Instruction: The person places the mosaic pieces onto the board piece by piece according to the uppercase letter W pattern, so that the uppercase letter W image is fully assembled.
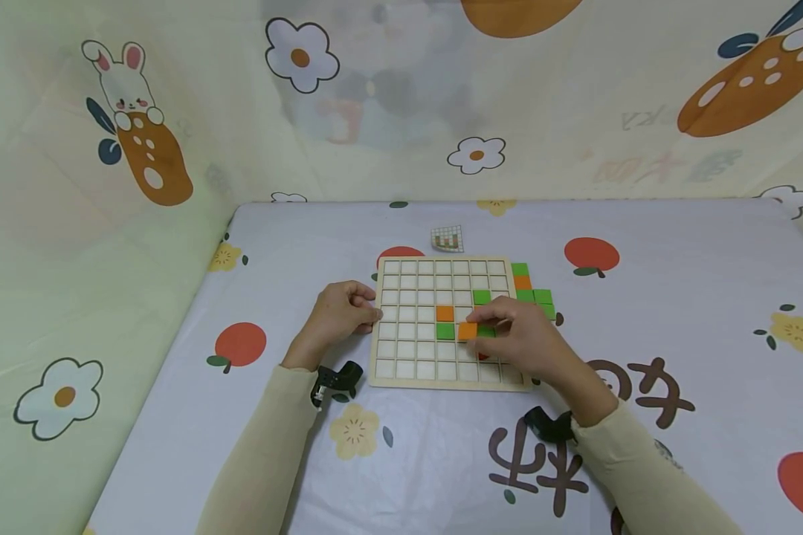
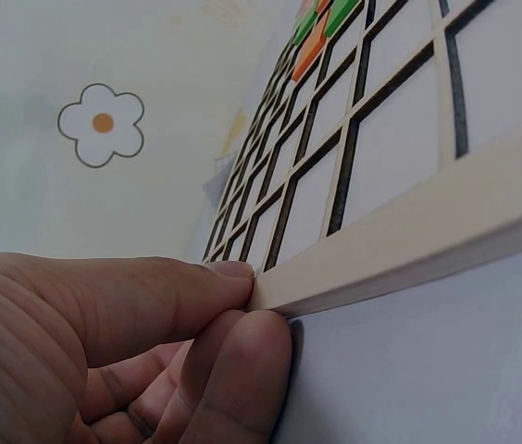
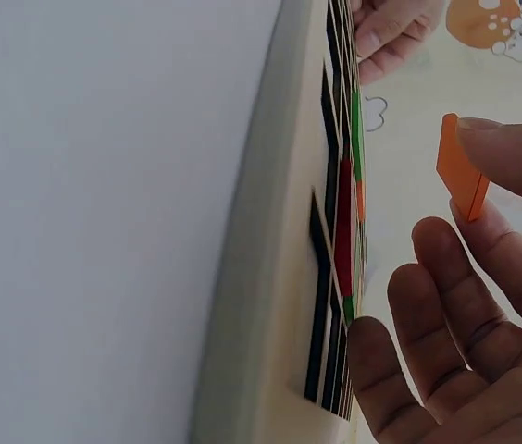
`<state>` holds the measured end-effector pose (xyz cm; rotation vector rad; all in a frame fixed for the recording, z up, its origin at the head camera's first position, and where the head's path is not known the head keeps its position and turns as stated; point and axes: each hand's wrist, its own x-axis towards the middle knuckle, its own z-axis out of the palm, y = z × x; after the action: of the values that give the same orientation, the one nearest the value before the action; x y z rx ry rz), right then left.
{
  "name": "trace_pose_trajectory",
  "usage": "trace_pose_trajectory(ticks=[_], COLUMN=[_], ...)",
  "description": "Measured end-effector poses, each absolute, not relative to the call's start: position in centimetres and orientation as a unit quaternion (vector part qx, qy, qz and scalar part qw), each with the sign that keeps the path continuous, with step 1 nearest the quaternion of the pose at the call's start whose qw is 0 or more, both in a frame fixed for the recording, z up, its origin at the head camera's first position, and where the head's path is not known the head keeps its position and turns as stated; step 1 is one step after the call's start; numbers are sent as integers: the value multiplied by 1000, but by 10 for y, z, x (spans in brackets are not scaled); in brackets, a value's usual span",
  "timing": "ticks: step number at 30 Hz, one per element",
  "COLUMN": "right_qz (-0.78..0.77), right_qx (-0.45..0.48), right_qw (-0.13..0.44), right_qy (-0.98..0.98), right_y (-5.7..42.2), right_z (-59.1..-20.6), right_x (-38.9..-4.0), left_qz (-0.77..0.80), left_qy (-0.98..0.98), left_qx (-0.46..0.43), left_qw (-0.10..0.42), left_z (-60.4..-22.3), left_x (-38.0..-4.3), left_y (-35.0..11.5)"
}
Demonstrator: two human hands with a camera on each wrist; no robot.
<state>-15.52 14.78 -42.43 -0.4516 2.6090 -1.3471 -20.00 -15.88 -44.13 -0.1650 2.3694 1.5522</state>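
Observation:
A pale wooden grid board (image 1: 442, 385) lies flat on the table. My left hand (image 1: 337, 312) pinches its left edge between thumb and fingers, as the left wrist view shows close up. Between the thumb and a finger of my right hand (image 1: 525, 334) is a square orange tile (image 3: 460, 166), held just above the grid's right half. An orange tile (image 1: 444, 313) and a green tile (image 1: 444, 331) sit in neighbouring cells left of it. Another green tile (image 1: 482, 297) fills a cell farther back. A red tile (image 1: 483, 357) is partly hidden under the right hand.
Loose green tiles (image 1: 542, 297) and an orange tile (image 1: 522, 282) lie along the board's right side, some covered by the hand. Behind the board is a small card (image 1: 447, 238) with a printed coloured grid. A patterned cloth wall (image 1: 388, 171) rises at the table's back.

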Motion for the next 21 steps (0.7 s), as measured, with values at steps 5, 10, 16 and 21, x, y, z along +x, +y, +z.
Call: trace_pose_trajectory(ticks=[5, 10, 16, 21], right_qz=[-445, -438, -423, -415], right_qx=[-158, -163, -167, -177], right_qw=[84, 90, 100, 107], right_qy=[877, 880, 885, 886], right_y=[144, 138, 131, 128], right_z=[-422, -419, -421, -422], right_x=[-153, -152, -152, -154], left_qz=[538, 537, 535, 535], left_qy=[827, 828, 829, 829], left_qx=[-59, -60, -58, -60], left_qw=[152, 151, 151, 151], left_z=[-441, -441, -441, -441], left_x=[-200, -199, -199, -200], left_y=[-159, -159, -159, -159])
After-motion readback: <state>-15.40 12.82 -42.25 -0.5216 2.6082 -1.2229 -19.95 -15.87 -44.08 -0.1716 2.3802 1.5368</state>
